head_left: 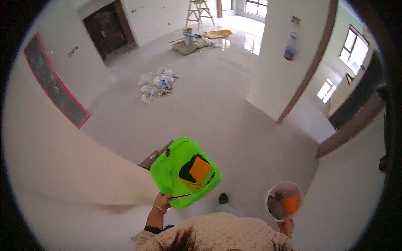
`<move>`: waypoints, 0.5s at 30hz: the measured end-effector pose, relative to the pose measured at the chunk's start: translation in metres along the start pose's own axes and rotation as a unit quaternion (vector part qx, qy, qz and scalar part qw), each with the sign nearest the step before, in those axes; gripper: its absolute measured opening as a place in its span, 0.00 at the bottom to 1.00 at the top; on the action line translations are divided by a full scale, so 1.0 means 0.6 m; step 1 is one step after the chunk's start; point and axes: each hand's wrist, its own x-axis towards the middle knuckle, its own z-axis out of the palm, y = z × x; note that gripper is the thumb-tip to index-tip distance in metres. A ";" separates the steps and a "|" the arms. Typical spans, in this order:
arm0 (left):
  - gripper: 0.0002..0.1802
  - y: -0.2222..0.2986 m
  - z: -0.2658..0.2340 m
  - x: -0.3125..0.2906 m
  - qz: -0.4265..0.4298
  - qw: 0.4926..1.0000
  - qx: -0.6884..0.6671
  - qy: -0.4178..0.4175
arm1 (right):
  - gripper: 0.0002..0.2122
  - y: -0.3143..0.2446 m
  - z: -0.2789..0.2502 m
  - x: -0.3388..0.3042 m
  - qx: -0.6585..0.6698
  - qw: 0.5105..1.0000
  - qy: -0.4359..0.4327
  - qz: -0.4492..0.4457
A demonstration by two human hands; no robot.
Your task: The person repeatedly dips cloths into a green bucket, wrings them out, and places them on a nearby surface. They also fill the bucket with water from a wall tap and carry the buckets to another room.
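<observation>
My left hand (162, 201) is closed on the near rim of a bright green plastic basin (167, 178), at the lower middle of the view. An orange block like a sponge (200, 169) lies in it, beside something black and a yellow item (190, 184). On the right, my right hand (286, 227) grips the near edge of a white bucket (268, 205). Inside the bucket are an orange piece (289, 204) and a grey-brown mass (275, 208) that I cannot make out. Both containers are held off the floor.
Ahead on the pale floor (209, 100) lies a heap of rubbish (157, 85). Sacks (190, 45) and a stepladder (200, 13) stand farther back. A wall column (280, 62) rises ahead on the right; a cream wall (83, 163) runs along my left.
</observation>
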 end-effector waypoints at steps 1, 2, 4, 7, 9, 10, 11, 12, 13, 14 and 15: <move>0.26 0.020 0.022 0.018 0.028 0.999 0.018 0.016 | 0.13 -0.031 0.066 0.045 -0.005 0.997 -0.055 -0.059; 0.25 0.046 0.033 0.035 0.057 0.998 0.025 -0.004 | 0.14 -0.064 0.133 0.085 -0.012 0.996 -0.067 -0.051; 0.25 0.089 0.034 0.056 0.061 0.994 -0.046 0.073 | 0.16 -0.090 0.290 0.139 -0.058 0.992 -0.104 -0.040; 0.24 0.148 0.005 0.097 0.042 0.971 -0.102 0.212 | 0.18 -0.106 0.528 0.180 -0.088 0.974 -0.205 -0.031; 0.24 0.183 -0.012 0.164 0.047 0.975 -0.051 0.210 | 0.19 -0.129 0.684 0.202 -0.043 0.952 -0.294 -0.067; 0.23 0.199 -0.030 0.199 0.046 0.975 -0.021 0.216 | 0.19 -0.132 0.736 0.201 -0.088 0.956 -0.277 -0.039; 0.23 0.217 -0.050 0.232 0.056 0.971 -0.039 0.231 | 0.19 -0.133 0.789 0.199 -0.115 0.951 -0.287 -0.027; 0.22 0.242 -0.061 0.281 0.079 0.965 -0.063 0.241 | 0.19 -0.142 0.858 0.211 -0.146 0.945 -0.291 -0.029; 0.21 0.255 -0.068 0.320 0.090 0.959 -0.090 0.251 | 0.19 -0.132 0.894 0.211 -0.079 0.944 -0.320 -0.025; 0.21 0.262 -0.080 0.347 0.070 0.955 -0.161 0.238 | 0.19 -0.135 0.918 0.214 -0.086 0.948 -0.305 -0.029; 0.21 0.275 -0.082 0.371 0.059 0.944 -0.230 0.228 | 0.19 -0.146 0.939 0.224 -0.088 0.942 -0.322 -0.033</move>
